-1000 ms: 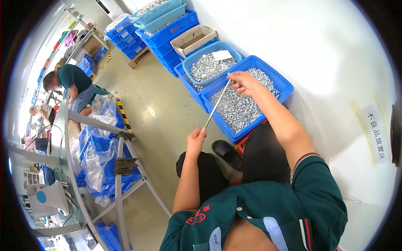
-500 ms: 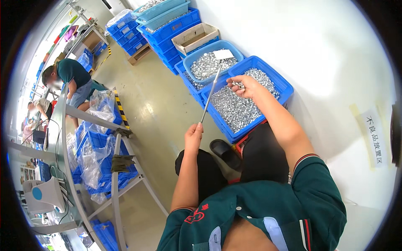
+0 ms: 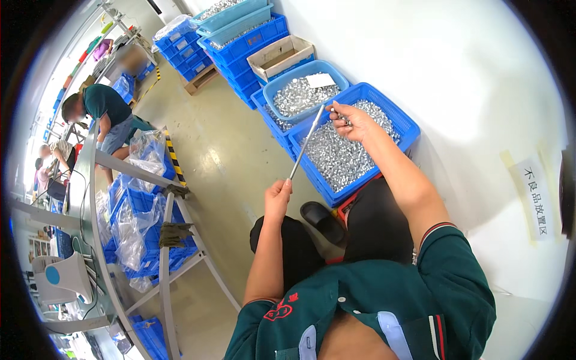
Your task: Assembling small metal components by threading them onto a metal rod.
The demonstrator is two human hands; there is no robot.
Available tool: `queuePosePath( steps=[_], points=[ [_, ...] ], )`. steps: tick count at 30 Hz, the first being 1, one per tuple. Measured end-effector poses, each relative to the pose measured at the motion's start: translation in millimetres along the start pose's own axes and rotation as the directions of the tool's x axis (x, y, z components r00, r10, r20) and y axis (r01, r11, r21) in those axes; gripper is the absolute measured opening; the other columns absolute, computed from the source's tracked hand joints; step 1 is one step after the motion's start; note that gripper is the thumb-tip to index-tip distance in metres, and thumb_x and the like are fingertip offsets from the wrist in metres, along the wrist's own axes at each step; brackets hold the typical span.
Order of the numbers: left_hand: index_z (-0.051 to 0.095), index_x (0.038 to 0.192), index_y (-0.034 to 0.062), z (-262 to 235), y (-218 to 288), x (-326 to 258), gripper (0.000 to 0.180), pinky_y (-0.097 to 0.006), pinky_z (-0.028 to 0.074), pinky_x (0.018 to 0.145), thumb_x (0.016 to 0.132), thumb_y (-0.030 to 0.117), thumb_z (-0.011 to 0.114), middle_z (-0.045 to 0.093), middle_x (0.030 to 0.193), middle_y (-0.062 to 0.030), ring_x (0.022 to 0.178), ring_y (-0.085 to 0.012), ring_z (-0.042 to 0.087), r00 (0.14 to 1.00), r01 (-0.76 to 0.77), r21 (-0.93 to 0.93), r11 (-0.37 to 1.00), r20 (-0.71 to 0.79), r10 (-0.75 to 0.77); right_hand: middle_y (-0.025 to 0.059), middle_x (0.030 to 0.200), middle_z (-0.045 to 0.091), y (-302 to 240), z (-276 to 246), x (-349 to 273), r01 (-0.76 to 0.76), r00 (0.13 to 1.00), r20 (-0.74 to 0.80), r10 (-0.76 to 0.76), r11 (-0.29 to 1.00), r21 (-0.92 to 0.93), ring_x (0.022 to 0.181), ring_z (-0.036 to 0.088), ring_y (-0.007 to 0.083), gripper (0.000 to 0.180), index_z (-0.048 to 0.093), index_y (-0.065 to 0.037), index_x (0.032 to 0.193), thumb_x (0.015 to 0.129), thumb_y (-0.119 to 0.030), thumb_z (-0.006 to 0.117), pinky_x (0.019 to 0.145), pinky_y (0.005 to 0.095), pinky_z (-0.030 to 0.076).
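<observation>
One rod in play: thin, straight, silver-grey metal rod (image 3: pixel 307 142), centre of frame, over the floor and the near edge of the crate. Long axis runs diagonally, lower left to upper right, steeper than 45; free end points to the upper right, at the right hand's fingertips. Can't tell if they touch. Surface smooth, dull sheen low down; upper stretch looks paler and a bit thicker. Two hands on the job. Left hand (image 3: pixel 278 198), middle of frame, has its fingers closed round the rod's lower end, thumb along it. Right hand (image 3: pixel 354 122), upper centre, has its fingers curled in, gripping several small silvery metal parts (image 3: pixel 342 118); too small to count. Right hand sits above one bright-blue rectangular plastic crate (image 3: pixel 408 137) filled with loose silvery metal pieces (image 3: pixel 339 159), far too many to count. Just beyond it, upper centre: one light-blue rounded plastic tub (image 3: pixel 343 78), similar pieces in it, one white rectangular card (image 3: pixel 319 80) on top. One black open-toed slipper (image 3: pixel 324 223) below the crate. One co-worker in a dark green shirt (image 3: pixel 107 111), upper left, bent forward.
</observation>
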State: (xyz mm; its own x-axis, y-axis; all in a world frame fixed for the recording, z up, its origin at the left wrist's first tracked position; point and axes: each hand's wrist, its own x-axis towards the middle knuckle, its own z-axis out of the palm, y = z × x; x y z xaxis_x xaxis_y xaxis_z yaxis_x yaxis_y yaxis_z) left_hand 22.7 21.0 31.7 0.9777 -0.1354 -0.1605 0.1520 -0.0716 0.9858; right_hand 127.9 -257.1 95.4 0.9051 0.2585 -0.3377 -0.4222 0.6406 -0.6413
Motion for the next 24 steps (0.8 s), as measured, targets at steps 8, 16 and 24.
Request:
queuePosePath(
  steps=[8, 16, 24],
  points=[
    [0.048, 0.061, 0.006, 1.7, 5.5, -3.8, 0.035, -0.022, 0.024, 0.044, 0.086, 0.029, 0.054, 0.035, 0.052, 0.0062, 0.049, -0.0036, 0.029, 0.999, 0.053, 0.031, 0.998, 0.006, -0.053, 0.0003, 0.066, 0.043, -2.1, -0.2, -1.9, -0.061, 0.995, 0.093, 0.047, 0.986, 0.153, 0.047, 0.036, 0.0045, 0.024, 0.052, -0.003, 0.09, 0.085, -0.026, 0.055, 0.033, 0.0144, 0.023],
    [0.047, 0.061, 0.006, 1.9, -0.7, -2.5, 0.035, -0.022, 0.024, 0.045, 0.086, 0.03, 0.053, 0.034, 0.053, 0.0065, 0.05, -0.0036, 0.029, 1.0, 0.013, 0.071, 0.997, 0.028, -0.015, -0.0004, 0.06, 0.043, -3.4, 11.1, -4.6, -0.086, 0.996, 0.007, 0.086, 0.993, 0.083, 0.043, 0.034, 0.0037, 0.023, 0.053, -0.001, 0.086, 0.083, -0.023, 0.058, 0.031, 0.0141, 0.023],
    [0.048, 0.062, 0.0059, 0.1, -0.2, -3.2, 0.034, -0.022, 0.025, 0.045, 0.086, 0.029, 0.052, 0.034, 0.053, 0.0066, 0.051, -0.0036, 0.03, 1.0, -0.023, 0.094, 0.995, 0.018, 0.021, -0.0017, 0.059, 0.042, -4.6, 13.6, -4.8, -0.153, 0.985, 0.08, 0.153, 0.988, -0.007, 0.043, 0.033, 0.0024, 0.025, 0.054, 0.0, 0.09, 0.083, -0.024, 0.057, 0.032, 0.0138, 0.023]
  ],
)
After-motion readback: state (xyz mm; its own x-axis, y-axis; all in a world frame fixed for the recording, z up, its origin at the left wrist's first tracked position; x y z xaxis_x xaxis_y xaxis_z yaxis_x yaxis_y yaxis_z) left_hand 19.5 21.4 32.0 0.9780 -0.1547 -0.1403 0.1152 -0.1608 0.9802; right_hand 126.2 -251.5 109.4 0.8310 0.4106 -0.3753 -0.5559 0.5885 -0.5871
